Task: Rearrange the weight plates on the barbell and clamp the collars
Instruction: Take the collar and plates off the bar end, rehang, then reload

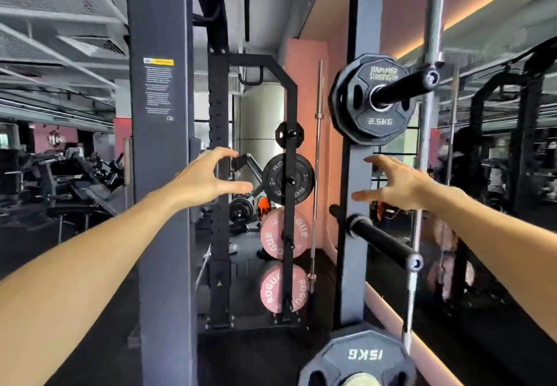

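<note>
Black rubber with moulded grip slots, the twelve-sided 2.5 kg plate (372,99) hangs on a round storage peg of the grey steel upright (357,174). Below it, one bare peg (382,239) sticks out; lower still sits one 15 kg plate (357,358). My left hand (208,179) and right hand (398,182) reach forward on either side of that upright, apart, fingers spread, holding nothing.

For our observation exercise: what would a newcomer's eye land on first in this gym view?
Two bare arms reach forward, left hand and right hand open and empty, mid-frame. Above the right hand, a 2.5KG plate hangs on a storage peg; behind, pink plates sit low on a rack.
</note>
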